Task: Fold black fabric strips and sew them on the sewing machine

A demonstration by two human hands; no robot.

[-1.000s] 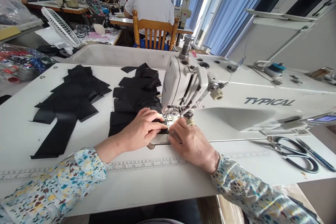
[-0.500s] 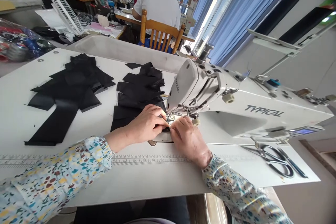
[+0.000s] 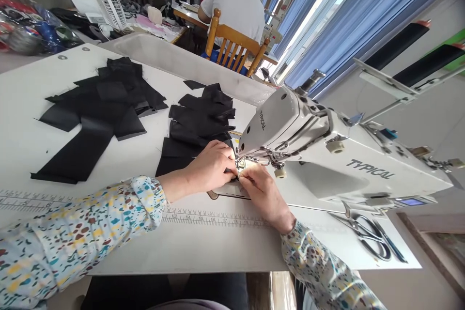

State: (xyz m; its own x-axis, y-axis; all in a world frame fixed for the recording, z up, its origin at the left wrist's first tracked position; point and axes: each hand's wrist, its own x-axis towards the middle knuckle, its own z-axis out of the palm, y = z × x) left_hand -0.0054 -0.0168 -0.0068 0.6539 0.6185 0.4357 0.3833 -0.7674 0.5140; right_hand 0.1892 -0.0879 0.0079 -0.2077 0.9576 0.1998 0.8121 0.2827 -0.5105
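Note:
My left hand [image 3: 215,167] is closed at the needle of a white sewing machine [image 3: 301,121], fingers pinched on a piece of black fabric [image 3: 229,171]. Most of that piece is hidden under the fingers and the presser foot. From the other side my right hand [image 3: 262,189] pinches the same dark edge with thumb and forefinger, close to the left fingertips. Beside my left hand, a column of overlapping black fabric pieces [image 3: 201,116] runs back along the table. Farther left lies a looser pile of black fabric strips [image 3: 96,121].
Scissors [image 3: 370,235] and a dark pen-like tool [image 3: 390,242] lie at the table's right end. A printed ruler scale [image 3: 218,219] crosses the front. Black thread cones [image 3: 395,46] stand at right. Beyond the table, a person in white [image 3: 236,9] sits on a wooden chair [image 3: 236,46].
The view has tilted and shifted, so the machine and table sit differently in the picture. Both hands stay at the needle, with the right fingertips now pinched nearer the fabric edge.

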